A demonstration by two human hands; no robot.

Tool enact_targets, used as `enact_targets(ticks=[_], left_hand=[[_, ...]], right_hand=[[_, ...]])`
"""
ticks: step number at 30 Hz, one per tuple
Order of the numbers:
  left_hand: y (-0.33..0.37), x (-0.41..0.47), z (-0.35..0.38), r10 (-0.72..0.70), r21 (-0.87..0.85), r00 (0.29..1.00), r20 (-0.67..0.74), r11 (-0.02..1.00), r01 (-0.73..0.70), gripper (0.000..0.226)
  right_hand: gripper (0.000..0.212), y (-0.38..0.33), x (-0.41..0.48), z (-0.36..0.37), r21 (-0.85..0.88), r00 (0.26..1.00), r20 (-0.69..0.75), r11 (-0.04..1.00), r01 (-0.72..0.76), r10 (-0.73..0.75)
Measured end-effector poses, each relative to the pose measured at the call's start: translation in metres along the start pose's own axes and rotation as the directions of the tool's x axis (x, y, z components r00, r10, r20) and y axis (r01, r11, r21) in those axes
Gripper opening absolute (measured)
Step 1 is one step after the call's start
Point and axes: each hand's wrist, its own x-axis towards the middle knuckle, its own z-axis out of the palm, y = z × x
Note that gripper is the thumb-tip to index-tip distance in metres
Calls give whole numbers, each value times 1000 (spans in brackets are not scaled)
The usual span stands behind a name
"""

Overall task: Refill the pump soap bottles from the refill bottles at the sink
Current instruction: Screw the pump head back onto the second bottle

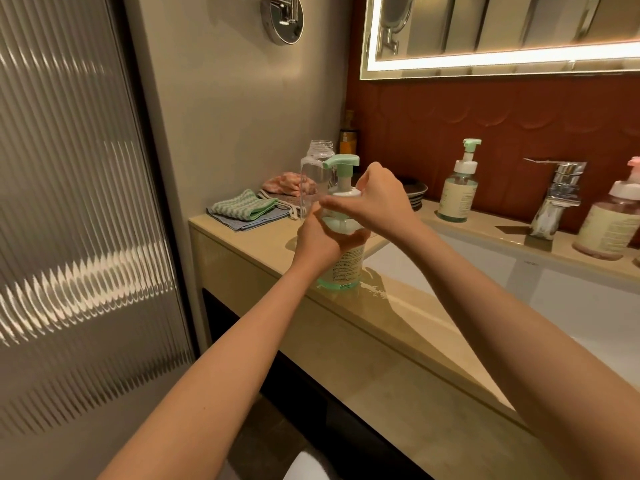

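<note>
A clear pump soap bottle (pixel 346 268) with a mint-green pump head (pixel 341 162) stands on the beige counter (pixel 249 237) left of the sink. My left hand (pixel 320 242) grips its body. My right hand (pixel 379 199) grips the white collar of the pump at the neck. Behind it stands a clear bottle (pixel 317 174) with no cap and an open mouth. A second green-pump soap bottle (pixel 459 188) stands on the ledge behind the sink. A pink-pump soap bottle (pixel 611 223) is at the far right.
The white sink basin (pixel 485 268) lies right of the held bottle, with a chrome tap (pixel 554 199) behind it. Folded cloths (pixel 247 209) and a pink cloth (pixel 282 183) sit at the counter's back left. Some liquid is spilled on the counter (pixel 372 292) beside the bottle.
</note>
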Motion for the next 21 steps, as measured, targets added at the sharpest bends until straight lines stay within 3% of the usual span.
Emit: enact_targets(ticks=[3,5,10,17,21], left_hand=[[1,-3,-2,-29,-47,1000,-10,998,28,70],[3,-4,-4,-57,-98,998,-12,994,56,68],[8,-7,-7,-63,-96,998,6,993,63,67],[8,-8,-7,-76,-113,997,26,990,79,69],[9,-7,-6,-89,-115,996,28,989,92,71]], right_hand=[[55,1,-2,-20,289,976,214,957,-37,-26],[48,1,-4,-28,385,939,325,923,-26,-109],[29,4,-3,-32,354,959,243,934,51,-145],[38,6,6,-32,301,943,320,954,-7,-94],[45,-1,2,-12,122,997,82,992,-12,2]])
